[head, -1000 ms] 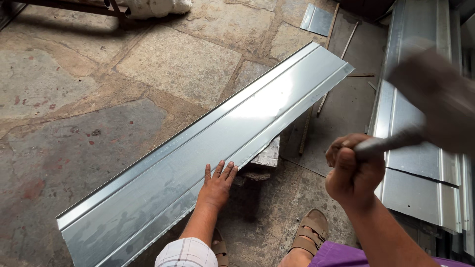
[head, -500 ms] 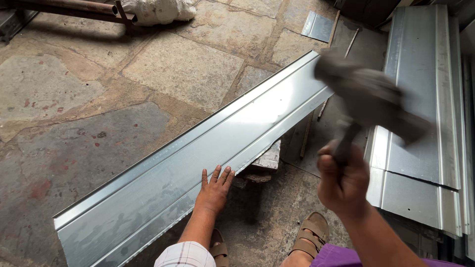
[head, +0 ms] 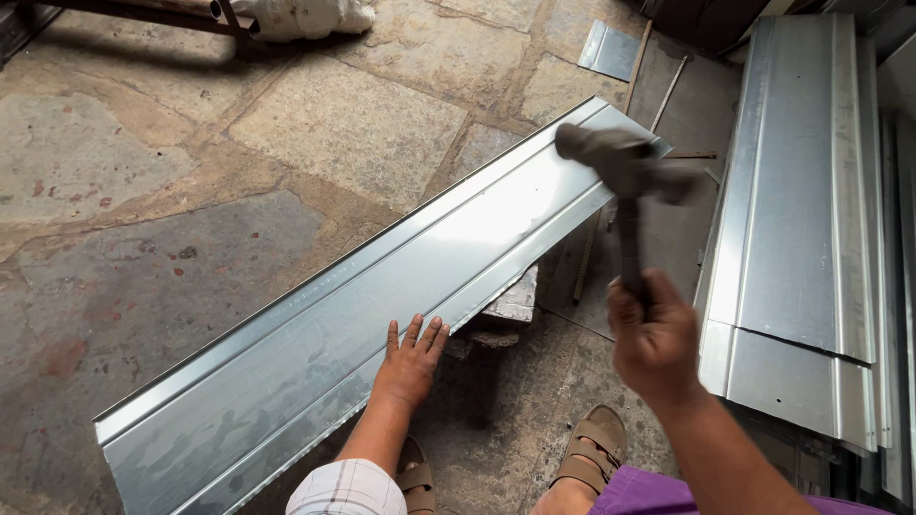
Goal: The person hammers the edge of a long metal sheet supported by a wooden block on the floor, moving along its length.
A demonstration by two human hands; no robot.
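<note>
The long metal sheet (head: 382,315) lies slanted across the stone floor (head: 143,191), its near edge propped on a block (head: 510,305). The left hand (head: 410,367) lies flat on that edge, fingers spread, holding nothing. The right hand (head: 654,334) is clenched around the handle of a hammer (head: 620,167), its blurred head over the far right end. Good practice: strike well apart from the pressing fingers, blows square to the sheet.

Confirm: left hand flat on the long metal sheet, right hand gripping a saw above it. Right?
Not quite. The head view shows the right hand gripping a hammer, not a saw. The rest holds: the left hand lies flat on the long metal sheet.
</note>
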